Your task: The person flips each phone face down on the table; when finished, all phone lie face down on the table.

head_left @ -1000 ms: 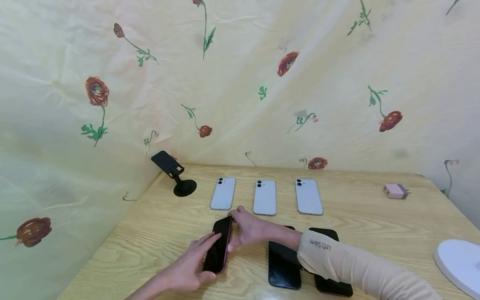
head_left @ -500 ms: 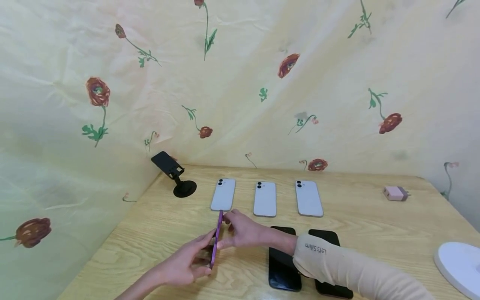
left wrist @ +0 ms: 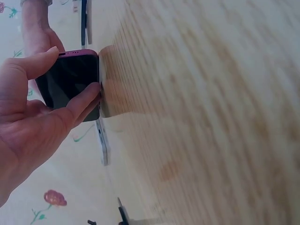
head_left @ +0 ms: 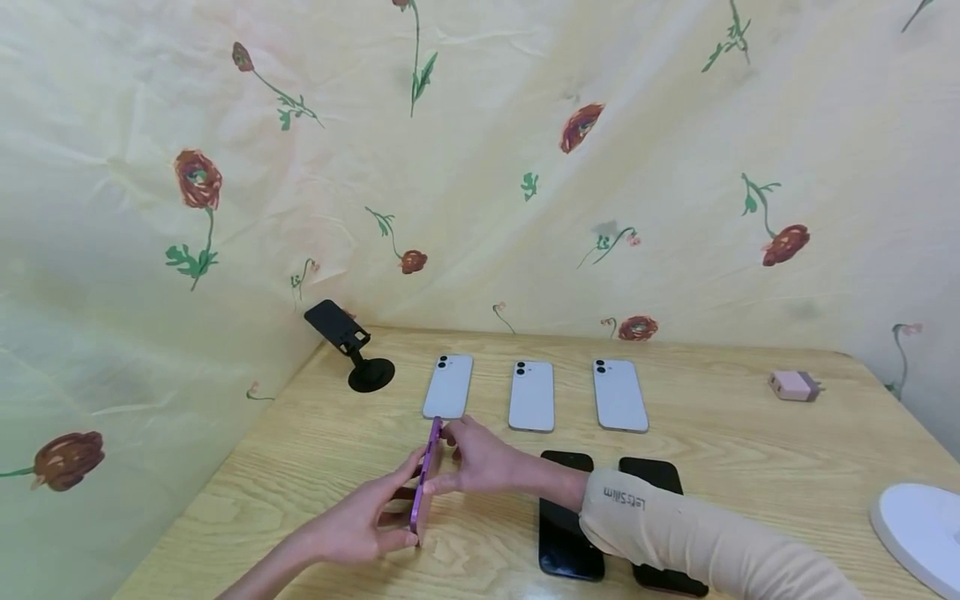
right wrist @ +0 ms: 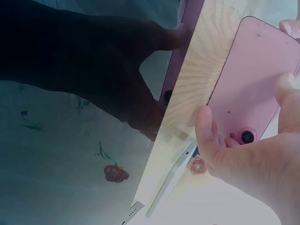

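Purple-framed smartphone (head_left: pixel 424 477) held on edge above the wooden tabletop (head_left: pixel 750 433).
Left hand (head_left: pixel 352 525) fingers grasp its near end; right hand (head_left: pixel 480 458) fingers pinch its far end.

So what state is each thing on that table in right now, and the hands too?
Purple phone: tipped up on its long edge, held by both hands.
Left hand: grips the phone.
Right hand: grips its far end.
Three white phones: lying face down.
Two black phones: lying flat.
Phone stand: upright, nothing in it.
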`<state>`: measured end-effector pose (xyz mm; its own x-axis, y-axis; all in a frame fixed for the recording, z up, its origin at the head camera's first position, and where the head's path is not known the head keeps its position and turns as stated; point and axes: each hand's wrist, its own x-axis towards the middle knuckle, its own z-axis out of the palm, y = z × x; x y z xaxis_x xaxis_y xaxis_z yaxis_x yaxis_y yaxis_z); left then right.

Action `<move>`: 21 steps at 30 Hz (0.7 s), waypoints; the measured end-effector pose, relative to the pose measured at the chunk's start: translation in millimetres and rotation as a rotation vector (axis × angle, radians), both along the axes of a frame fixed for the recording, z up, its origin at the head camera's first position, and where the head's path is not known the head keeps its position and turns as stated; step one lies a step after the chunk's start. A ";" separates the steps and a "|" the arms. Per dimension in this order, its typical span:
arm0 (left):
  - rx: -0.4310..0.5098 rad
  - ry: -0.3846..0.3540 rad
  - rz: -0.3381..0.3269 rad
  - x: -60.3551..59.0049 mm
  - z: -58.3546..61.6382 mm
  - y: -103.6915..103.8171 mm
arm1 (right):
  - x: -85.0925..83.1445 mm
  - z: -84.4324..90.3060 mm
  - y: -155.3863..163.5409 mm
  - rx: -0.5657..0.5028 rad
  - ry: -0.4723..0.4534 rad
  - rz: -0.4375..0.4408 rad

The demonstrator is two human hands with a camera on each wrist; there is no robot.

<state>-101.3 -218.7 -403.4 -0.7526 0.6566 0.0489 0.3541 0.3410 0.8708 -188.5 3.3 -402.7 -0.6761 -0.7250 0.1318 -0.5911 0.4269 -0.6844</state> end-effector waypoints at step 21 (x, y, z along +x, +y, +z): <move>-0.025 -0.019 0.027 -4.1 5.3 -5.5 | 4.4 -6.1 -9.7 0.044 0.030 -0.023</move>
<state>-105.4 -224.2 -398.1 -0.7708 0.6368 0.0178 0.3275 0.3721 0.8685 -184.1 -6.5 -408.8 -0.6890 -0.7147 0.1203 -0.6006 0.4701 -0.6468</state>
